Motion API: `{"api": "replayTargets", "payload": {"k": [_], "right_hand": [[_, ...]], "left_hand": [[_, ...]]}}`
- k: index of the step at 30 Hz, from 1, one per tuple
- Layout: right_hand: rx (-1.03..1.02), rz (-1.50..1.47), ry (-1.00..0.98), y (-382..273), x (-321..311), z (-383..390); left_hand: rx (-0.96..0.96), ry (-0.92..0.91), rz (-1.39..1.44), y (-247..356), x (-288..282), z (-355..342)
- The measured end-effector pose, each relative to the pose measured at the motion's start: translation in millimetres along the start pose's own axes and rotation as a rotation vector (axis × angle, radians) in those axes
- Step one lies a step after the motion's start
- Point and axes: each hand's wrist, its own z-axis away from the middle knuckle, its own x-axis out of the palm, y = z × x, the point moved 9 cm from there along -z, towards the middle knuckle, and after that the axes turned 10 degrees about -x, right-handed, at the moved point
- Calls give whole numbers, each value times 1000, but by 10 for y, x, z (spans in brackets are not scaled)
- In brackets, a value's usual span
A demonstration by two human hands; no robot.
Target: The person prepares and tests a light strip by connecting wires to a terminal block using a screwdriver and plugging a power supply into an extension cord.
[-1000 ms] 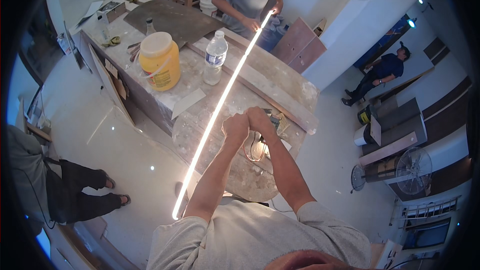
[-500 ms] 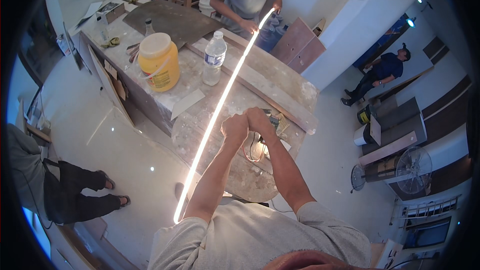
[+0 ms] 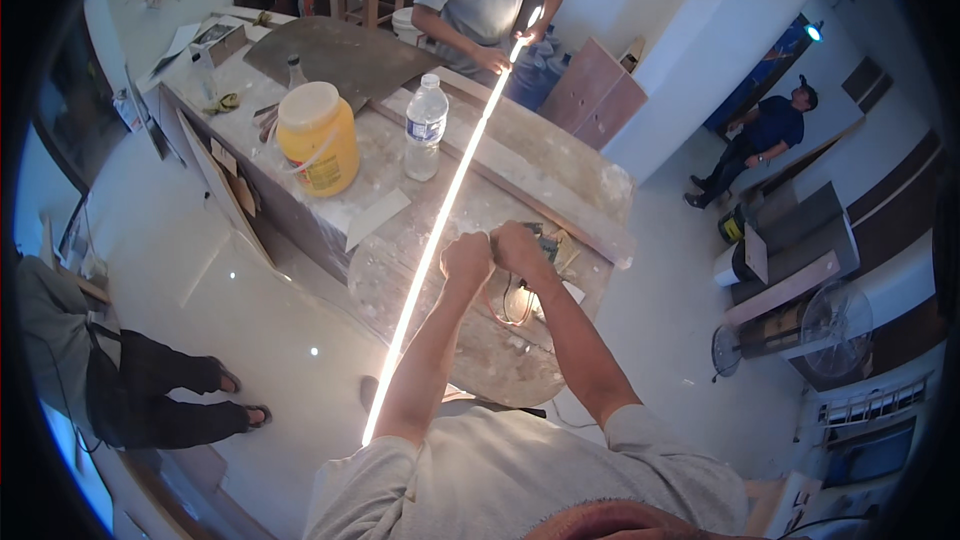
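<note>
A glowing LED light strip (image 3: 440, 225) stretches from beside my left upper arm across the table to a co-worker's hands (image 3: 508, 52) at the far side. My left hand (image 3: 467, 262) is closed, just right of the strip. Close against it, my right hand (image 3: 517, 248) is closed too. The backs of both hands hide what the fingers pinch. Thin red and black wires (image 3: 512, 320) loop below my right hand, near a small bright light on the tabletop. A dark boxy device (image 3: 546, 244) shows partly behind that hand.
On the worn table (image 3: 590, 155) stand a yellow bucket (image 3: 325, 155) with a pale lid and a clear water bottle (image 3: 425, 130). A long board (image 3: 560, 205) lies to the right. People stand at left and far right. Fans (image 3: 835, 328) stand at right.
My hands have come slightly apart and sit a little lower in view. The co-worker's hands have shifted, and the strip's far end now bends in them. The view has tilted slightly.
</note>
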Motion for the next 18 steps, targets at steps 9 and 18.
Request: {"api": "replayTargets", "payload": {"k": [9,18], "right_hand": [[134,-317,280,144,-164,192],[56,-333,272,74,-248,259]], "left_hand": [[-30,-16,21,-5,50,-77],[-70,-22,84,-111,114,-163]]}}
